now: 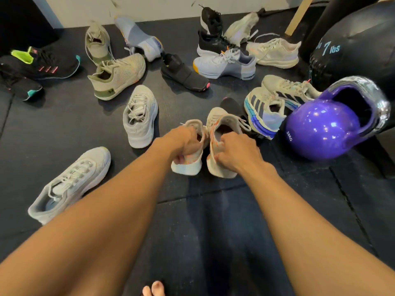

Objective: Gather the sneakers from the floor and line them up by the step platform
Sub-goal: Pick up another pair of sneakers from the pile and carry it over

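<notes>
On the dark rubber floor (213,210) of a gym, we hold one pale sneaker in each hand. By our reading, this is the pick-up step of the gathering. Our left hand (184,144) has its fingers curled round the heel of the left sneaker (190,167). Our right hand (234,152) pinches the heel collar of the right sneaker (222,122), fingers closed on the fabric. The two shoes sit side by side, toes pointing away from us, and we cannot tell whether their soles touch the floor.

Around them the others lie scattered: a white sneaker (70,184) near our left forearm, a mesh sneaker (140,116) just beyond it, a striped pair (265,112) beside a purple kettlebell (320,133), a black pair (38,65) at the far left, and more toward the wall. A black medicine ball (352,45) sits behind the kettlebell. The step platform is not in view.

The next move, as we judge it, calls for lifting this pair clear of the clutter, turning to find the platform and setting the shoes down together, toes aligned — then going for the many not yet gathered. The task looks barely begun.
</notes>
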Available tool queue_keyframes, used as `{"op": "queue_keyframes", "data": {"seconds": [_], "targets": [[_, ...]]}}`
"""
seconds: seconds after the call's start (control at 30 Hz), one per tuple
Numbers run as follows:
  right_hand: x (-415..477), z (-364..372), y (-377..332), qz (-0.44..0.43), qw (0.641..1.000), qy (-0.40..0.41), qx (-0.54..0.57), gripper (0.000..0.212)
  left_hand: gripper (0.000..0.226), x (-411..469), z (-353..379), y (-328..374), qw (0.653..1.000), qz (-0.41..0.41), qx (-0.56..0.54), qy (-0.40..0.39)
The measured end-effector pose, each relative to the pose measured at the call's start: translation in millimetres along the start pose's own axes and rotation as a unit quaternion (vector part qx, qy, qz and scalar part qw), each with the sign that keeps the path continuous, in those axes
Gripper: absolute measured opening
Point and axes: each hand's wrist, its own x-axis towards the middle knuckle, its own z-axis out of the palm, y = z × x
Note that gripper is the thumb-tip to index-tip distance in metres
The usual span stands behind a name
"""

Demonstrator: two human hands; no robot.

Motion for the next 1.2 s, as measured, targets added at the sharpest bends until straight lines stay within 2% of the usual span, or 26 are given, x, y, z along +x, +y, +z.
{"op": "queue_keyframes", "data": {"seconds": [0.13,0.27,0.43,0.53,0.67,0.8,0.87,0.93,1.1,1.2], "targets": [[-41,-86,-19,-0.031,0.998,-0.051,-0.013,0.014,0.025,-82,-38,53,0.999,0.016,-0.015,-0.028],[-111,-218,-44,-0.056,0.995,-0.084,-0.016,0.011,0.020,-199,-129,120,0.998,0.013,0.019,-0.054],[-222,-415,-75,-0.029,0.993,-0.116,-0.012,0.023,0.020,-372,-252,223,0.993,0.037,0.075,-0.082],[-286,-533,-91,-0.024,0.995,-0.097,0.018,0.023,0.016,-469,-319,290,0.990,0.089,0.101,-0.027],[-369,-641,-101,0.023,0.997,-0.026,0.063,0.019,0.018,-565,-370,367,0.979,0.162,0.122,-0.010],[-438,-706,-101,0.088,0.991,0.035,0.092,0.023,0.017,-639,-392,425,0.954,0.256,0.156,0.018],[-476,-728,-95,0.132,0.981,0.052,0.134,0.019,0.012,-676,-390,453,0.932,0.316,0.174,0.038],[-517,-745,-82,0.174,0.968,0.101,0.150,0.016,0.009,-711,-381,481,0.906,0.372,0.197,0.041],[-636,-763,-32,0.283,0.929,0.194,0.142,0.014,0.017,-789,-324,549,0.831,0.492,0.252,0.052],[-719,-757,0,0.342,0.898,0.242,0.132,0.013,0.019,-842,-268,582,0.789,0.558,0.255,0.029]]}}
